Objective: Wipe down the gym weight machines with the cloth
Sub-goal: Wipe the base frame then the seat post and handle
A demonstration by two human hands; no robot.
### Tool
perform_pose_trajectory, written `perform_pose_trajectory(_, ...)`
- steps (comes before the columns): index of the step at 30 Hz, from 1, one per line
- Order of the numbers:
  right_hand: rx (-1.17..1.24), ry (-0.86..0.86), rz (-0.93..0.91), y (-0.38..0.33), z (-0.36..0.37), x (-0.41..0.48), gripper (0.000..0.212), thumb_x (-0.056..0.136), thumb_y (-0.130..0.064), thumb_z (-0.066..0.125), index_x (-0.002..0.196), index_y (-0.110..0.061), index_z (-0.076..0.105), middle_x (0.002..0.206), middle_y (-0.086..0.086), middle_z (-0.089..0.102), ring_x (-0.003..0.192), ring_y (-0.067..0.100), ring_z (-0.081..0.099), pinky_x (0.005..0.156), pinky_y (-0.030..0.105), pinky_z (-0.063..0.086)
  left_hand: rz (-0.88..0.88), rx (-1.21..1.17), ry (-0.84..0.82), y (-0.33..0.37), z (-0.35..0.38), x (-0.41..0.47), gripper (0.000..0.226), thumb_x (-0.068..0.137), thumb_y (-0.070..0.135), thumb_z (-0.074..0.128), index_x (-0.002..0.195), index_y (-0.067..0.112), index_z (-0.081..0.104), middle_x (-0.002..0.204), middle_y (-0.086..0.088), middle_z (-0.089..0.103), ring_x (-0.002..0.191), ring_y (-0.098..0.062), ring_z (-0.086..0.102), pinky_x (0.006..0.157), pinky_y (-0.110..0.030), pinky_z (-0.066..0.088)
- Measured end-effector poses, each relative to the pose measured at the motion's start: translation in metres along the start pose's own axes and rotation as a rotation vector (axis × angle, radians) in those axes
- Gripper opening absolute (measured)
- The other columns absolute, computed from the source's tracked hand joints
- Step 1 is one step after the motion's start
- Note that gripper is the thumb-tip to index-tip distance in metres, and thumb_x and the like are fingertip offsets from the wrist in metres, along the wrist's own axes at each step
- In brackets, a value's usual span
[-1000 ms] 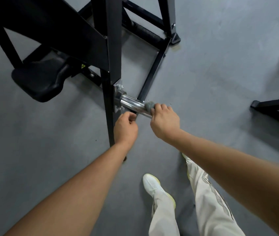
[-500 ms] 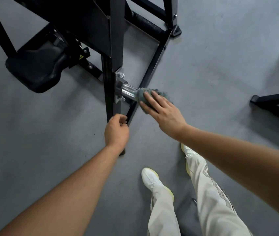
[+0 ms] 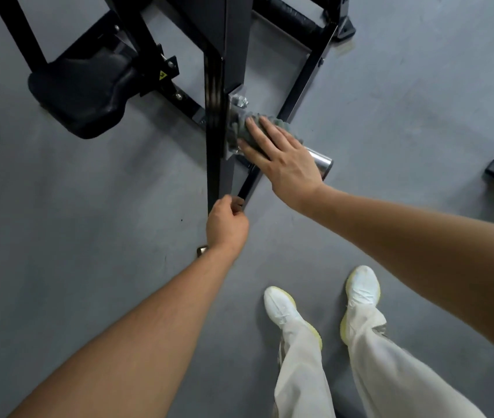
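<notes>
Grey floor (image 3: 89, 212); cloth (image 3: 282, 127) pressed under right hand (image 3: 288, 164), fingers (image 3: 270, 132) flat; left hand (image 3: 226, 226) grips post (image 3: 217, 131).

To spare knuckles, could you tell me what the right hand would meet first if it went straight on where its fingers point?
Probably the bolted plate where the chrome peg meets the black upright. The right hand presses the cloth flat, fingertips nearly there; depth is unclear.

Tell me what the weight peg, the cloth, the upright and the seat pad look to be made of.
Weight peg: polished metal, likely chromed steel, with a mirror-bright end.
Cloth: grey and nubby, probably microfibre.
Upright: metal under black paint with a dull sheen.
Seat pad: black padding, seemingly vinyl, with soft rounded edges and a faint shine.
</notes>
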State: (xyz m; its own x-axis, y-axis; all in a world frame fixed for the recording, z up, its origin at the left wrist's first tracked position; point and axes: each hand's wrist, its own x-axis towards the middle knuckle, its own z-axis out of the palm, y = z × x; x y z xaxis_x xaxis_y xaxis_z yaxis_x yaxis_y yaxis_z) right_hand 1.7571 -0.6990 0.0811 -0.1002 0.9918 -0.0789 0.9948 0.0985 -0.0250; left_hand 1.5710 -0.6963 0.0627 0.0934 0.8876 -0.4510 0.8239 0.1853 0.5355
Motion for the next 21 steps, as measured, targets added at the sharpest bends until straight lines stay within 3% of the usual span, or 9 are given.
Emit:
perform_pose_trajectory(3, -0.013, 0.071, -0.017, 0.004, 0.006, -0.010, 0.083, 0.094, -0.010, 0.048, 0.167, -0.021, 0.010, 0.174, 0.011, -0.003, 0.160, 0.035, 0.000, 0.130, 0.049, 0.011, 0.006, 0.027, 0.013, -0.007, -0.001, 0.015, 0.032, 0.089, 0.002, 0.054, 0.112, 0.018, 0.070, 0.116, -0.002, 0.068, 0.105, -0.024, 0.065, 0.093, -0.039, 0.055)
perform_pose_trajectory(5, 0.044, 0.115, 0.003, 0.000, 0.014, -0.032, 0.076, 0.092, -0.005, 0.046, 0.165, -0.015, 0.024, 0.174, 0.011, 0.007, 0.160, 0.035, 0.006, 0.129, 0.050, 0.017, 0.009, 0.085, 0.009, -0.013, 0.000, 0.020, 0.034, 0.088, 0.002, 0.055, 0.114, 0.018, 0.069, 0.118, -0.003, 0.067, 0.104, -0.024, 0.065, 0.090, -0.035, 0.053)
perform_pose_trajectory(8, 0.218, 0.208, -0.008, -0.014, 0.030, -0.066, 0.066, 0.086, 0.004, 0.049, 0.151, -0.009, 0.052, 0.162, 0.010, 0.042, 0.150, 0.035, 0.034, 0.119, 0.048, 0.034, -0.025, 0.029, 0.088, -0.013, 0.002, 0.027, 0.040, 0.087, -0.001, 0.054, 0.122, 0.017, 0.062, 0.121, -0.003, 0.061, 0.103, -0.022, 0.061, 0.085, -0.033, 0.049)
perform_pose_trajectory(10, 0.448, 0.179, 0.034, -0.031, 0.044, -0.063, 0.064, 0.083, 0.010, 0.056, 0.144, -0.011, 0.059, 0.146, 0.008, 0.057, 0.133, 0.034, 0.049, 0.108, 0.048, 0.045, -0.042, -0.016, 0.165, -0.010, 0.001, 0.037, 0.050, 0.085, -0.004, 0.054, 0.131, 0.016, 0.056, 0.127, -0.003, 0.054, 0.108, -0.021, 0.058, 0.086, -0.031, 0.048)
perform_pose_trajectory(12, 0.714, 0.124, 0.206, -0.050, 0.060, -0.041, 0.058, 0.089, 0.009, 0.055, 0.141, -0.016, 0.061, 0.138, 0.003, 0.060, 0.127, 0.028, 0.053, 0.107, 0.042, 0.048, -0.029, -0.044, 0.201, -0.013, 0.000, 0.053, 0.060, 0.083, -0.007, 0.053, 0.139, 0.017, 0.051, 0.135, -0.003, 0.049, 0.117, -0.022, 0.055, 0.094, -0.034, 0.051)
perform_pose_trajectory(14, 1.000, 0.151, 0.537, -0.064, 0.071, -0.008, 0.045, 0.099, 0.001, 0.051, 0.136, -0.020, 0.063, 0.131, 0.000, 0.060, 0.118, 0.022, 0.059, 0.104, 0.033, 0.050, -0.022, -0.115, 0.208, -0.020, 0.001, 0.072, 0.062, 0.084, -0.007, 0.049, 0.140, 0.020, 0.052, 0.135, 0.000, 0.051, 0.121, -0.021, 0.054, 0.101, -0.037, 0.051)
perform_pose_trajectory(17, 1.460, 0.251, 0.958, -0.077, 0.082, 0.044, 0.028, 0.101, -0.007, 0.057, 0.127, -0.015, 0.063, 0.120, -0.001, 0.063, 0.114, 0.019, 0.062, 0.104, 0.031, 0.050, -0.049, -0.176, 0.190, -0.036, 0.008, 0.100, 0.041, 0.089, 0.002, 0.048, 0.119, 0.026, 0.062, 0.112, 0.004, 0.066, 0.105, -0.020, 0.064, 0.094, -0.044, 0.056)
perform_pose_trajectory(19, 1.541, 0.354, 0.967, -0.086, 0.088, 0.068, 0.023, 0.100, -0.010, 0.062, 0.123, -0.013, 0.061, 0.117, -0.001, 0.065, 0.113, 0.018, 0.062, 0.106, 0.033, 0.049, -0.103, -0.360, 0.196, -0.050, 0.016, 0.113, 0.025, 0.088, 0.014, 0.053, 0.099, 0.026, 0.072, 0.095, 0.004, 0.071, 0.097, -0.022, 0.067, 0.091, -0.042, 0.056)
perform_pose_trajectory(21, 1.499, 0.444, 0.892, -0.096, 0.099, 0.076, 0.018, 0.099, -0.006, 0.061, 0.117, -0.009, 0.059, 0.115, 0.001, 0.061, 0.108, 0.013, 0.058, 0.100, 0.024, 0.047, -0.121, -0.598, 0.200, -0.062, 0.026, 0.117, 0.022, 0.079, 0.024, 0.056, 0.083, 0.027, 0.077, 0.089, 0.000, 0.073, 0.091, -0.023, 0.066, 0.088, -0.040, 0.052)
